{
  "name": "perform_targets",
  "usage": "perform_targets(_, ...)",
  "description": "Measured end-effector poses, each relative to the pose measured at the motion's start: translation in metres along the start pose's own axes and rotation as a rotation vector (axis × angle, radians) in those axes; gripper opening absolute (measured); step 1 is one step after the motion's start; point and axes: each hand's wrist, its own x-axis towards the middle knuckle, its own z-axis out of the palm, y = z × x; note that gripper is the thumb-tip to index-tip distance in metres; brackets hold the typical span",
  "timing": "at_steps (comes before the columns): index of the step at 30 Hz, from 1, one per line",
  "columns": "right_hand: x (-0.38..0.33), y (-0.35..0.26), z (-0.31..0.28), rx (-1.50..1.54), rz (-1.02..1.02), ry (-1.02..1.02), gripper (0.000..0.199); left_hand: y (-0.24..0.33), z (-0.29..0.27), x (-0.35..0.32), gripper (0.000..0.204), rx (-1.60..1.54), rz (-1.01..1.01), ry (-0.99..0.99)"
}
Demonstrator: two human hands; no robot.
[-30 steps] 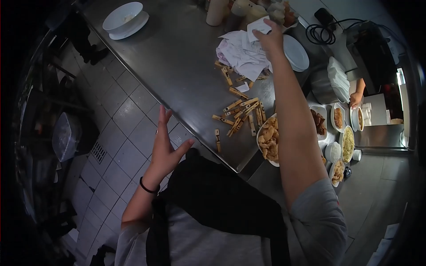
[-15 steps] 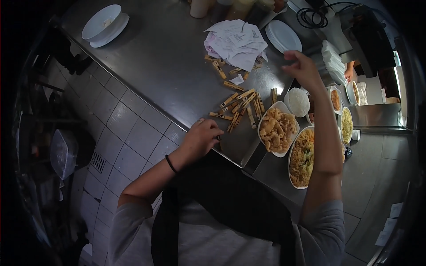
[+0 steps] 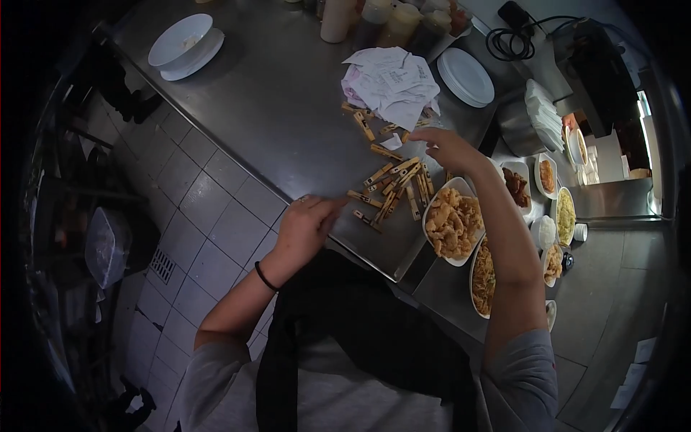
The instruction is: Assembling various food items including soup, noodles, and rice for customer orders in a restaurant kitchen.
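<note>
My left hand point(image 3: 306, 227), a black band at its wrist, hovers at the counter's front edge. Its fingers stretch toward a loose wooden clothespin point(image 3: 366, 220) and hold nothing that I can see. A heap of marked clothespins point(image 3: 394, 186) lies just beyond. My right hand point(image 3: 450, 153) reaches over the counter with thumb and forefinger apart, seemingly with nothing in it. Its fingertips are beside the lower edge of a pile of crumpled paper slips point(image 3: 392, 79). More clothespins point(image 3: 363, 127) stick out below that pile. A small paper scrap point(image 3: 391, 142) lies between pile and heap.
Beneath my right forearm stand a dish of fried pieces point(image 3: 451, 225) and a dish of noodles point(image 3: 484, 281). Further dishes, such as brown meat point(image 3: 515, 189), stand to the right. Stacked white plates point(image 3: 466, 75) and sauce bottles point(image 3: 376, 18) are at the back; a bowl point(image 3: 181, 42) sits far left.
My right hand has moved left and nearer, from beside the plates to the paper pile. My left hand has shifted slightly left, its fingers straightened; a clothespin now shows beside it.
</note>
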Motion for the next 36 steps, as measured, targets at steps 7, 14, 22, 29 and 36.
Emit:
perform_targets(7,0.062,0.011,0.014,-0.307,-0.177,-0.043,0.025,0.011,-0.004,-0.109,0.034,-0.252,-0.664,0.213)
perform_targets(14,0.063,-0.148,0.048,-0.055,-0.384,-0.009,0.011,-0.044,0.016,-0.18,0.08,-0.077,-0.917,0.306)
perform_targets(22,0.139,-0.267,0.135,0.004,-0.638,-0.118,0.03,-0.221,0.0,-0.13,0.08,-0.294,-0.793,0.523)
perform_targets(29,0.203,-0.314,0.199,-0.345,-0.567,0.19,0.077,-0.364,-0.069,-0.029,0.051,-1.088,-0.918,0.602)
perform_targets(36,0.206,-0.331,0.202,-0.359,-0.463,0.108,0.079,-0.445,-0.083,0.04,0.037,-1.813,-1.194,0.701)
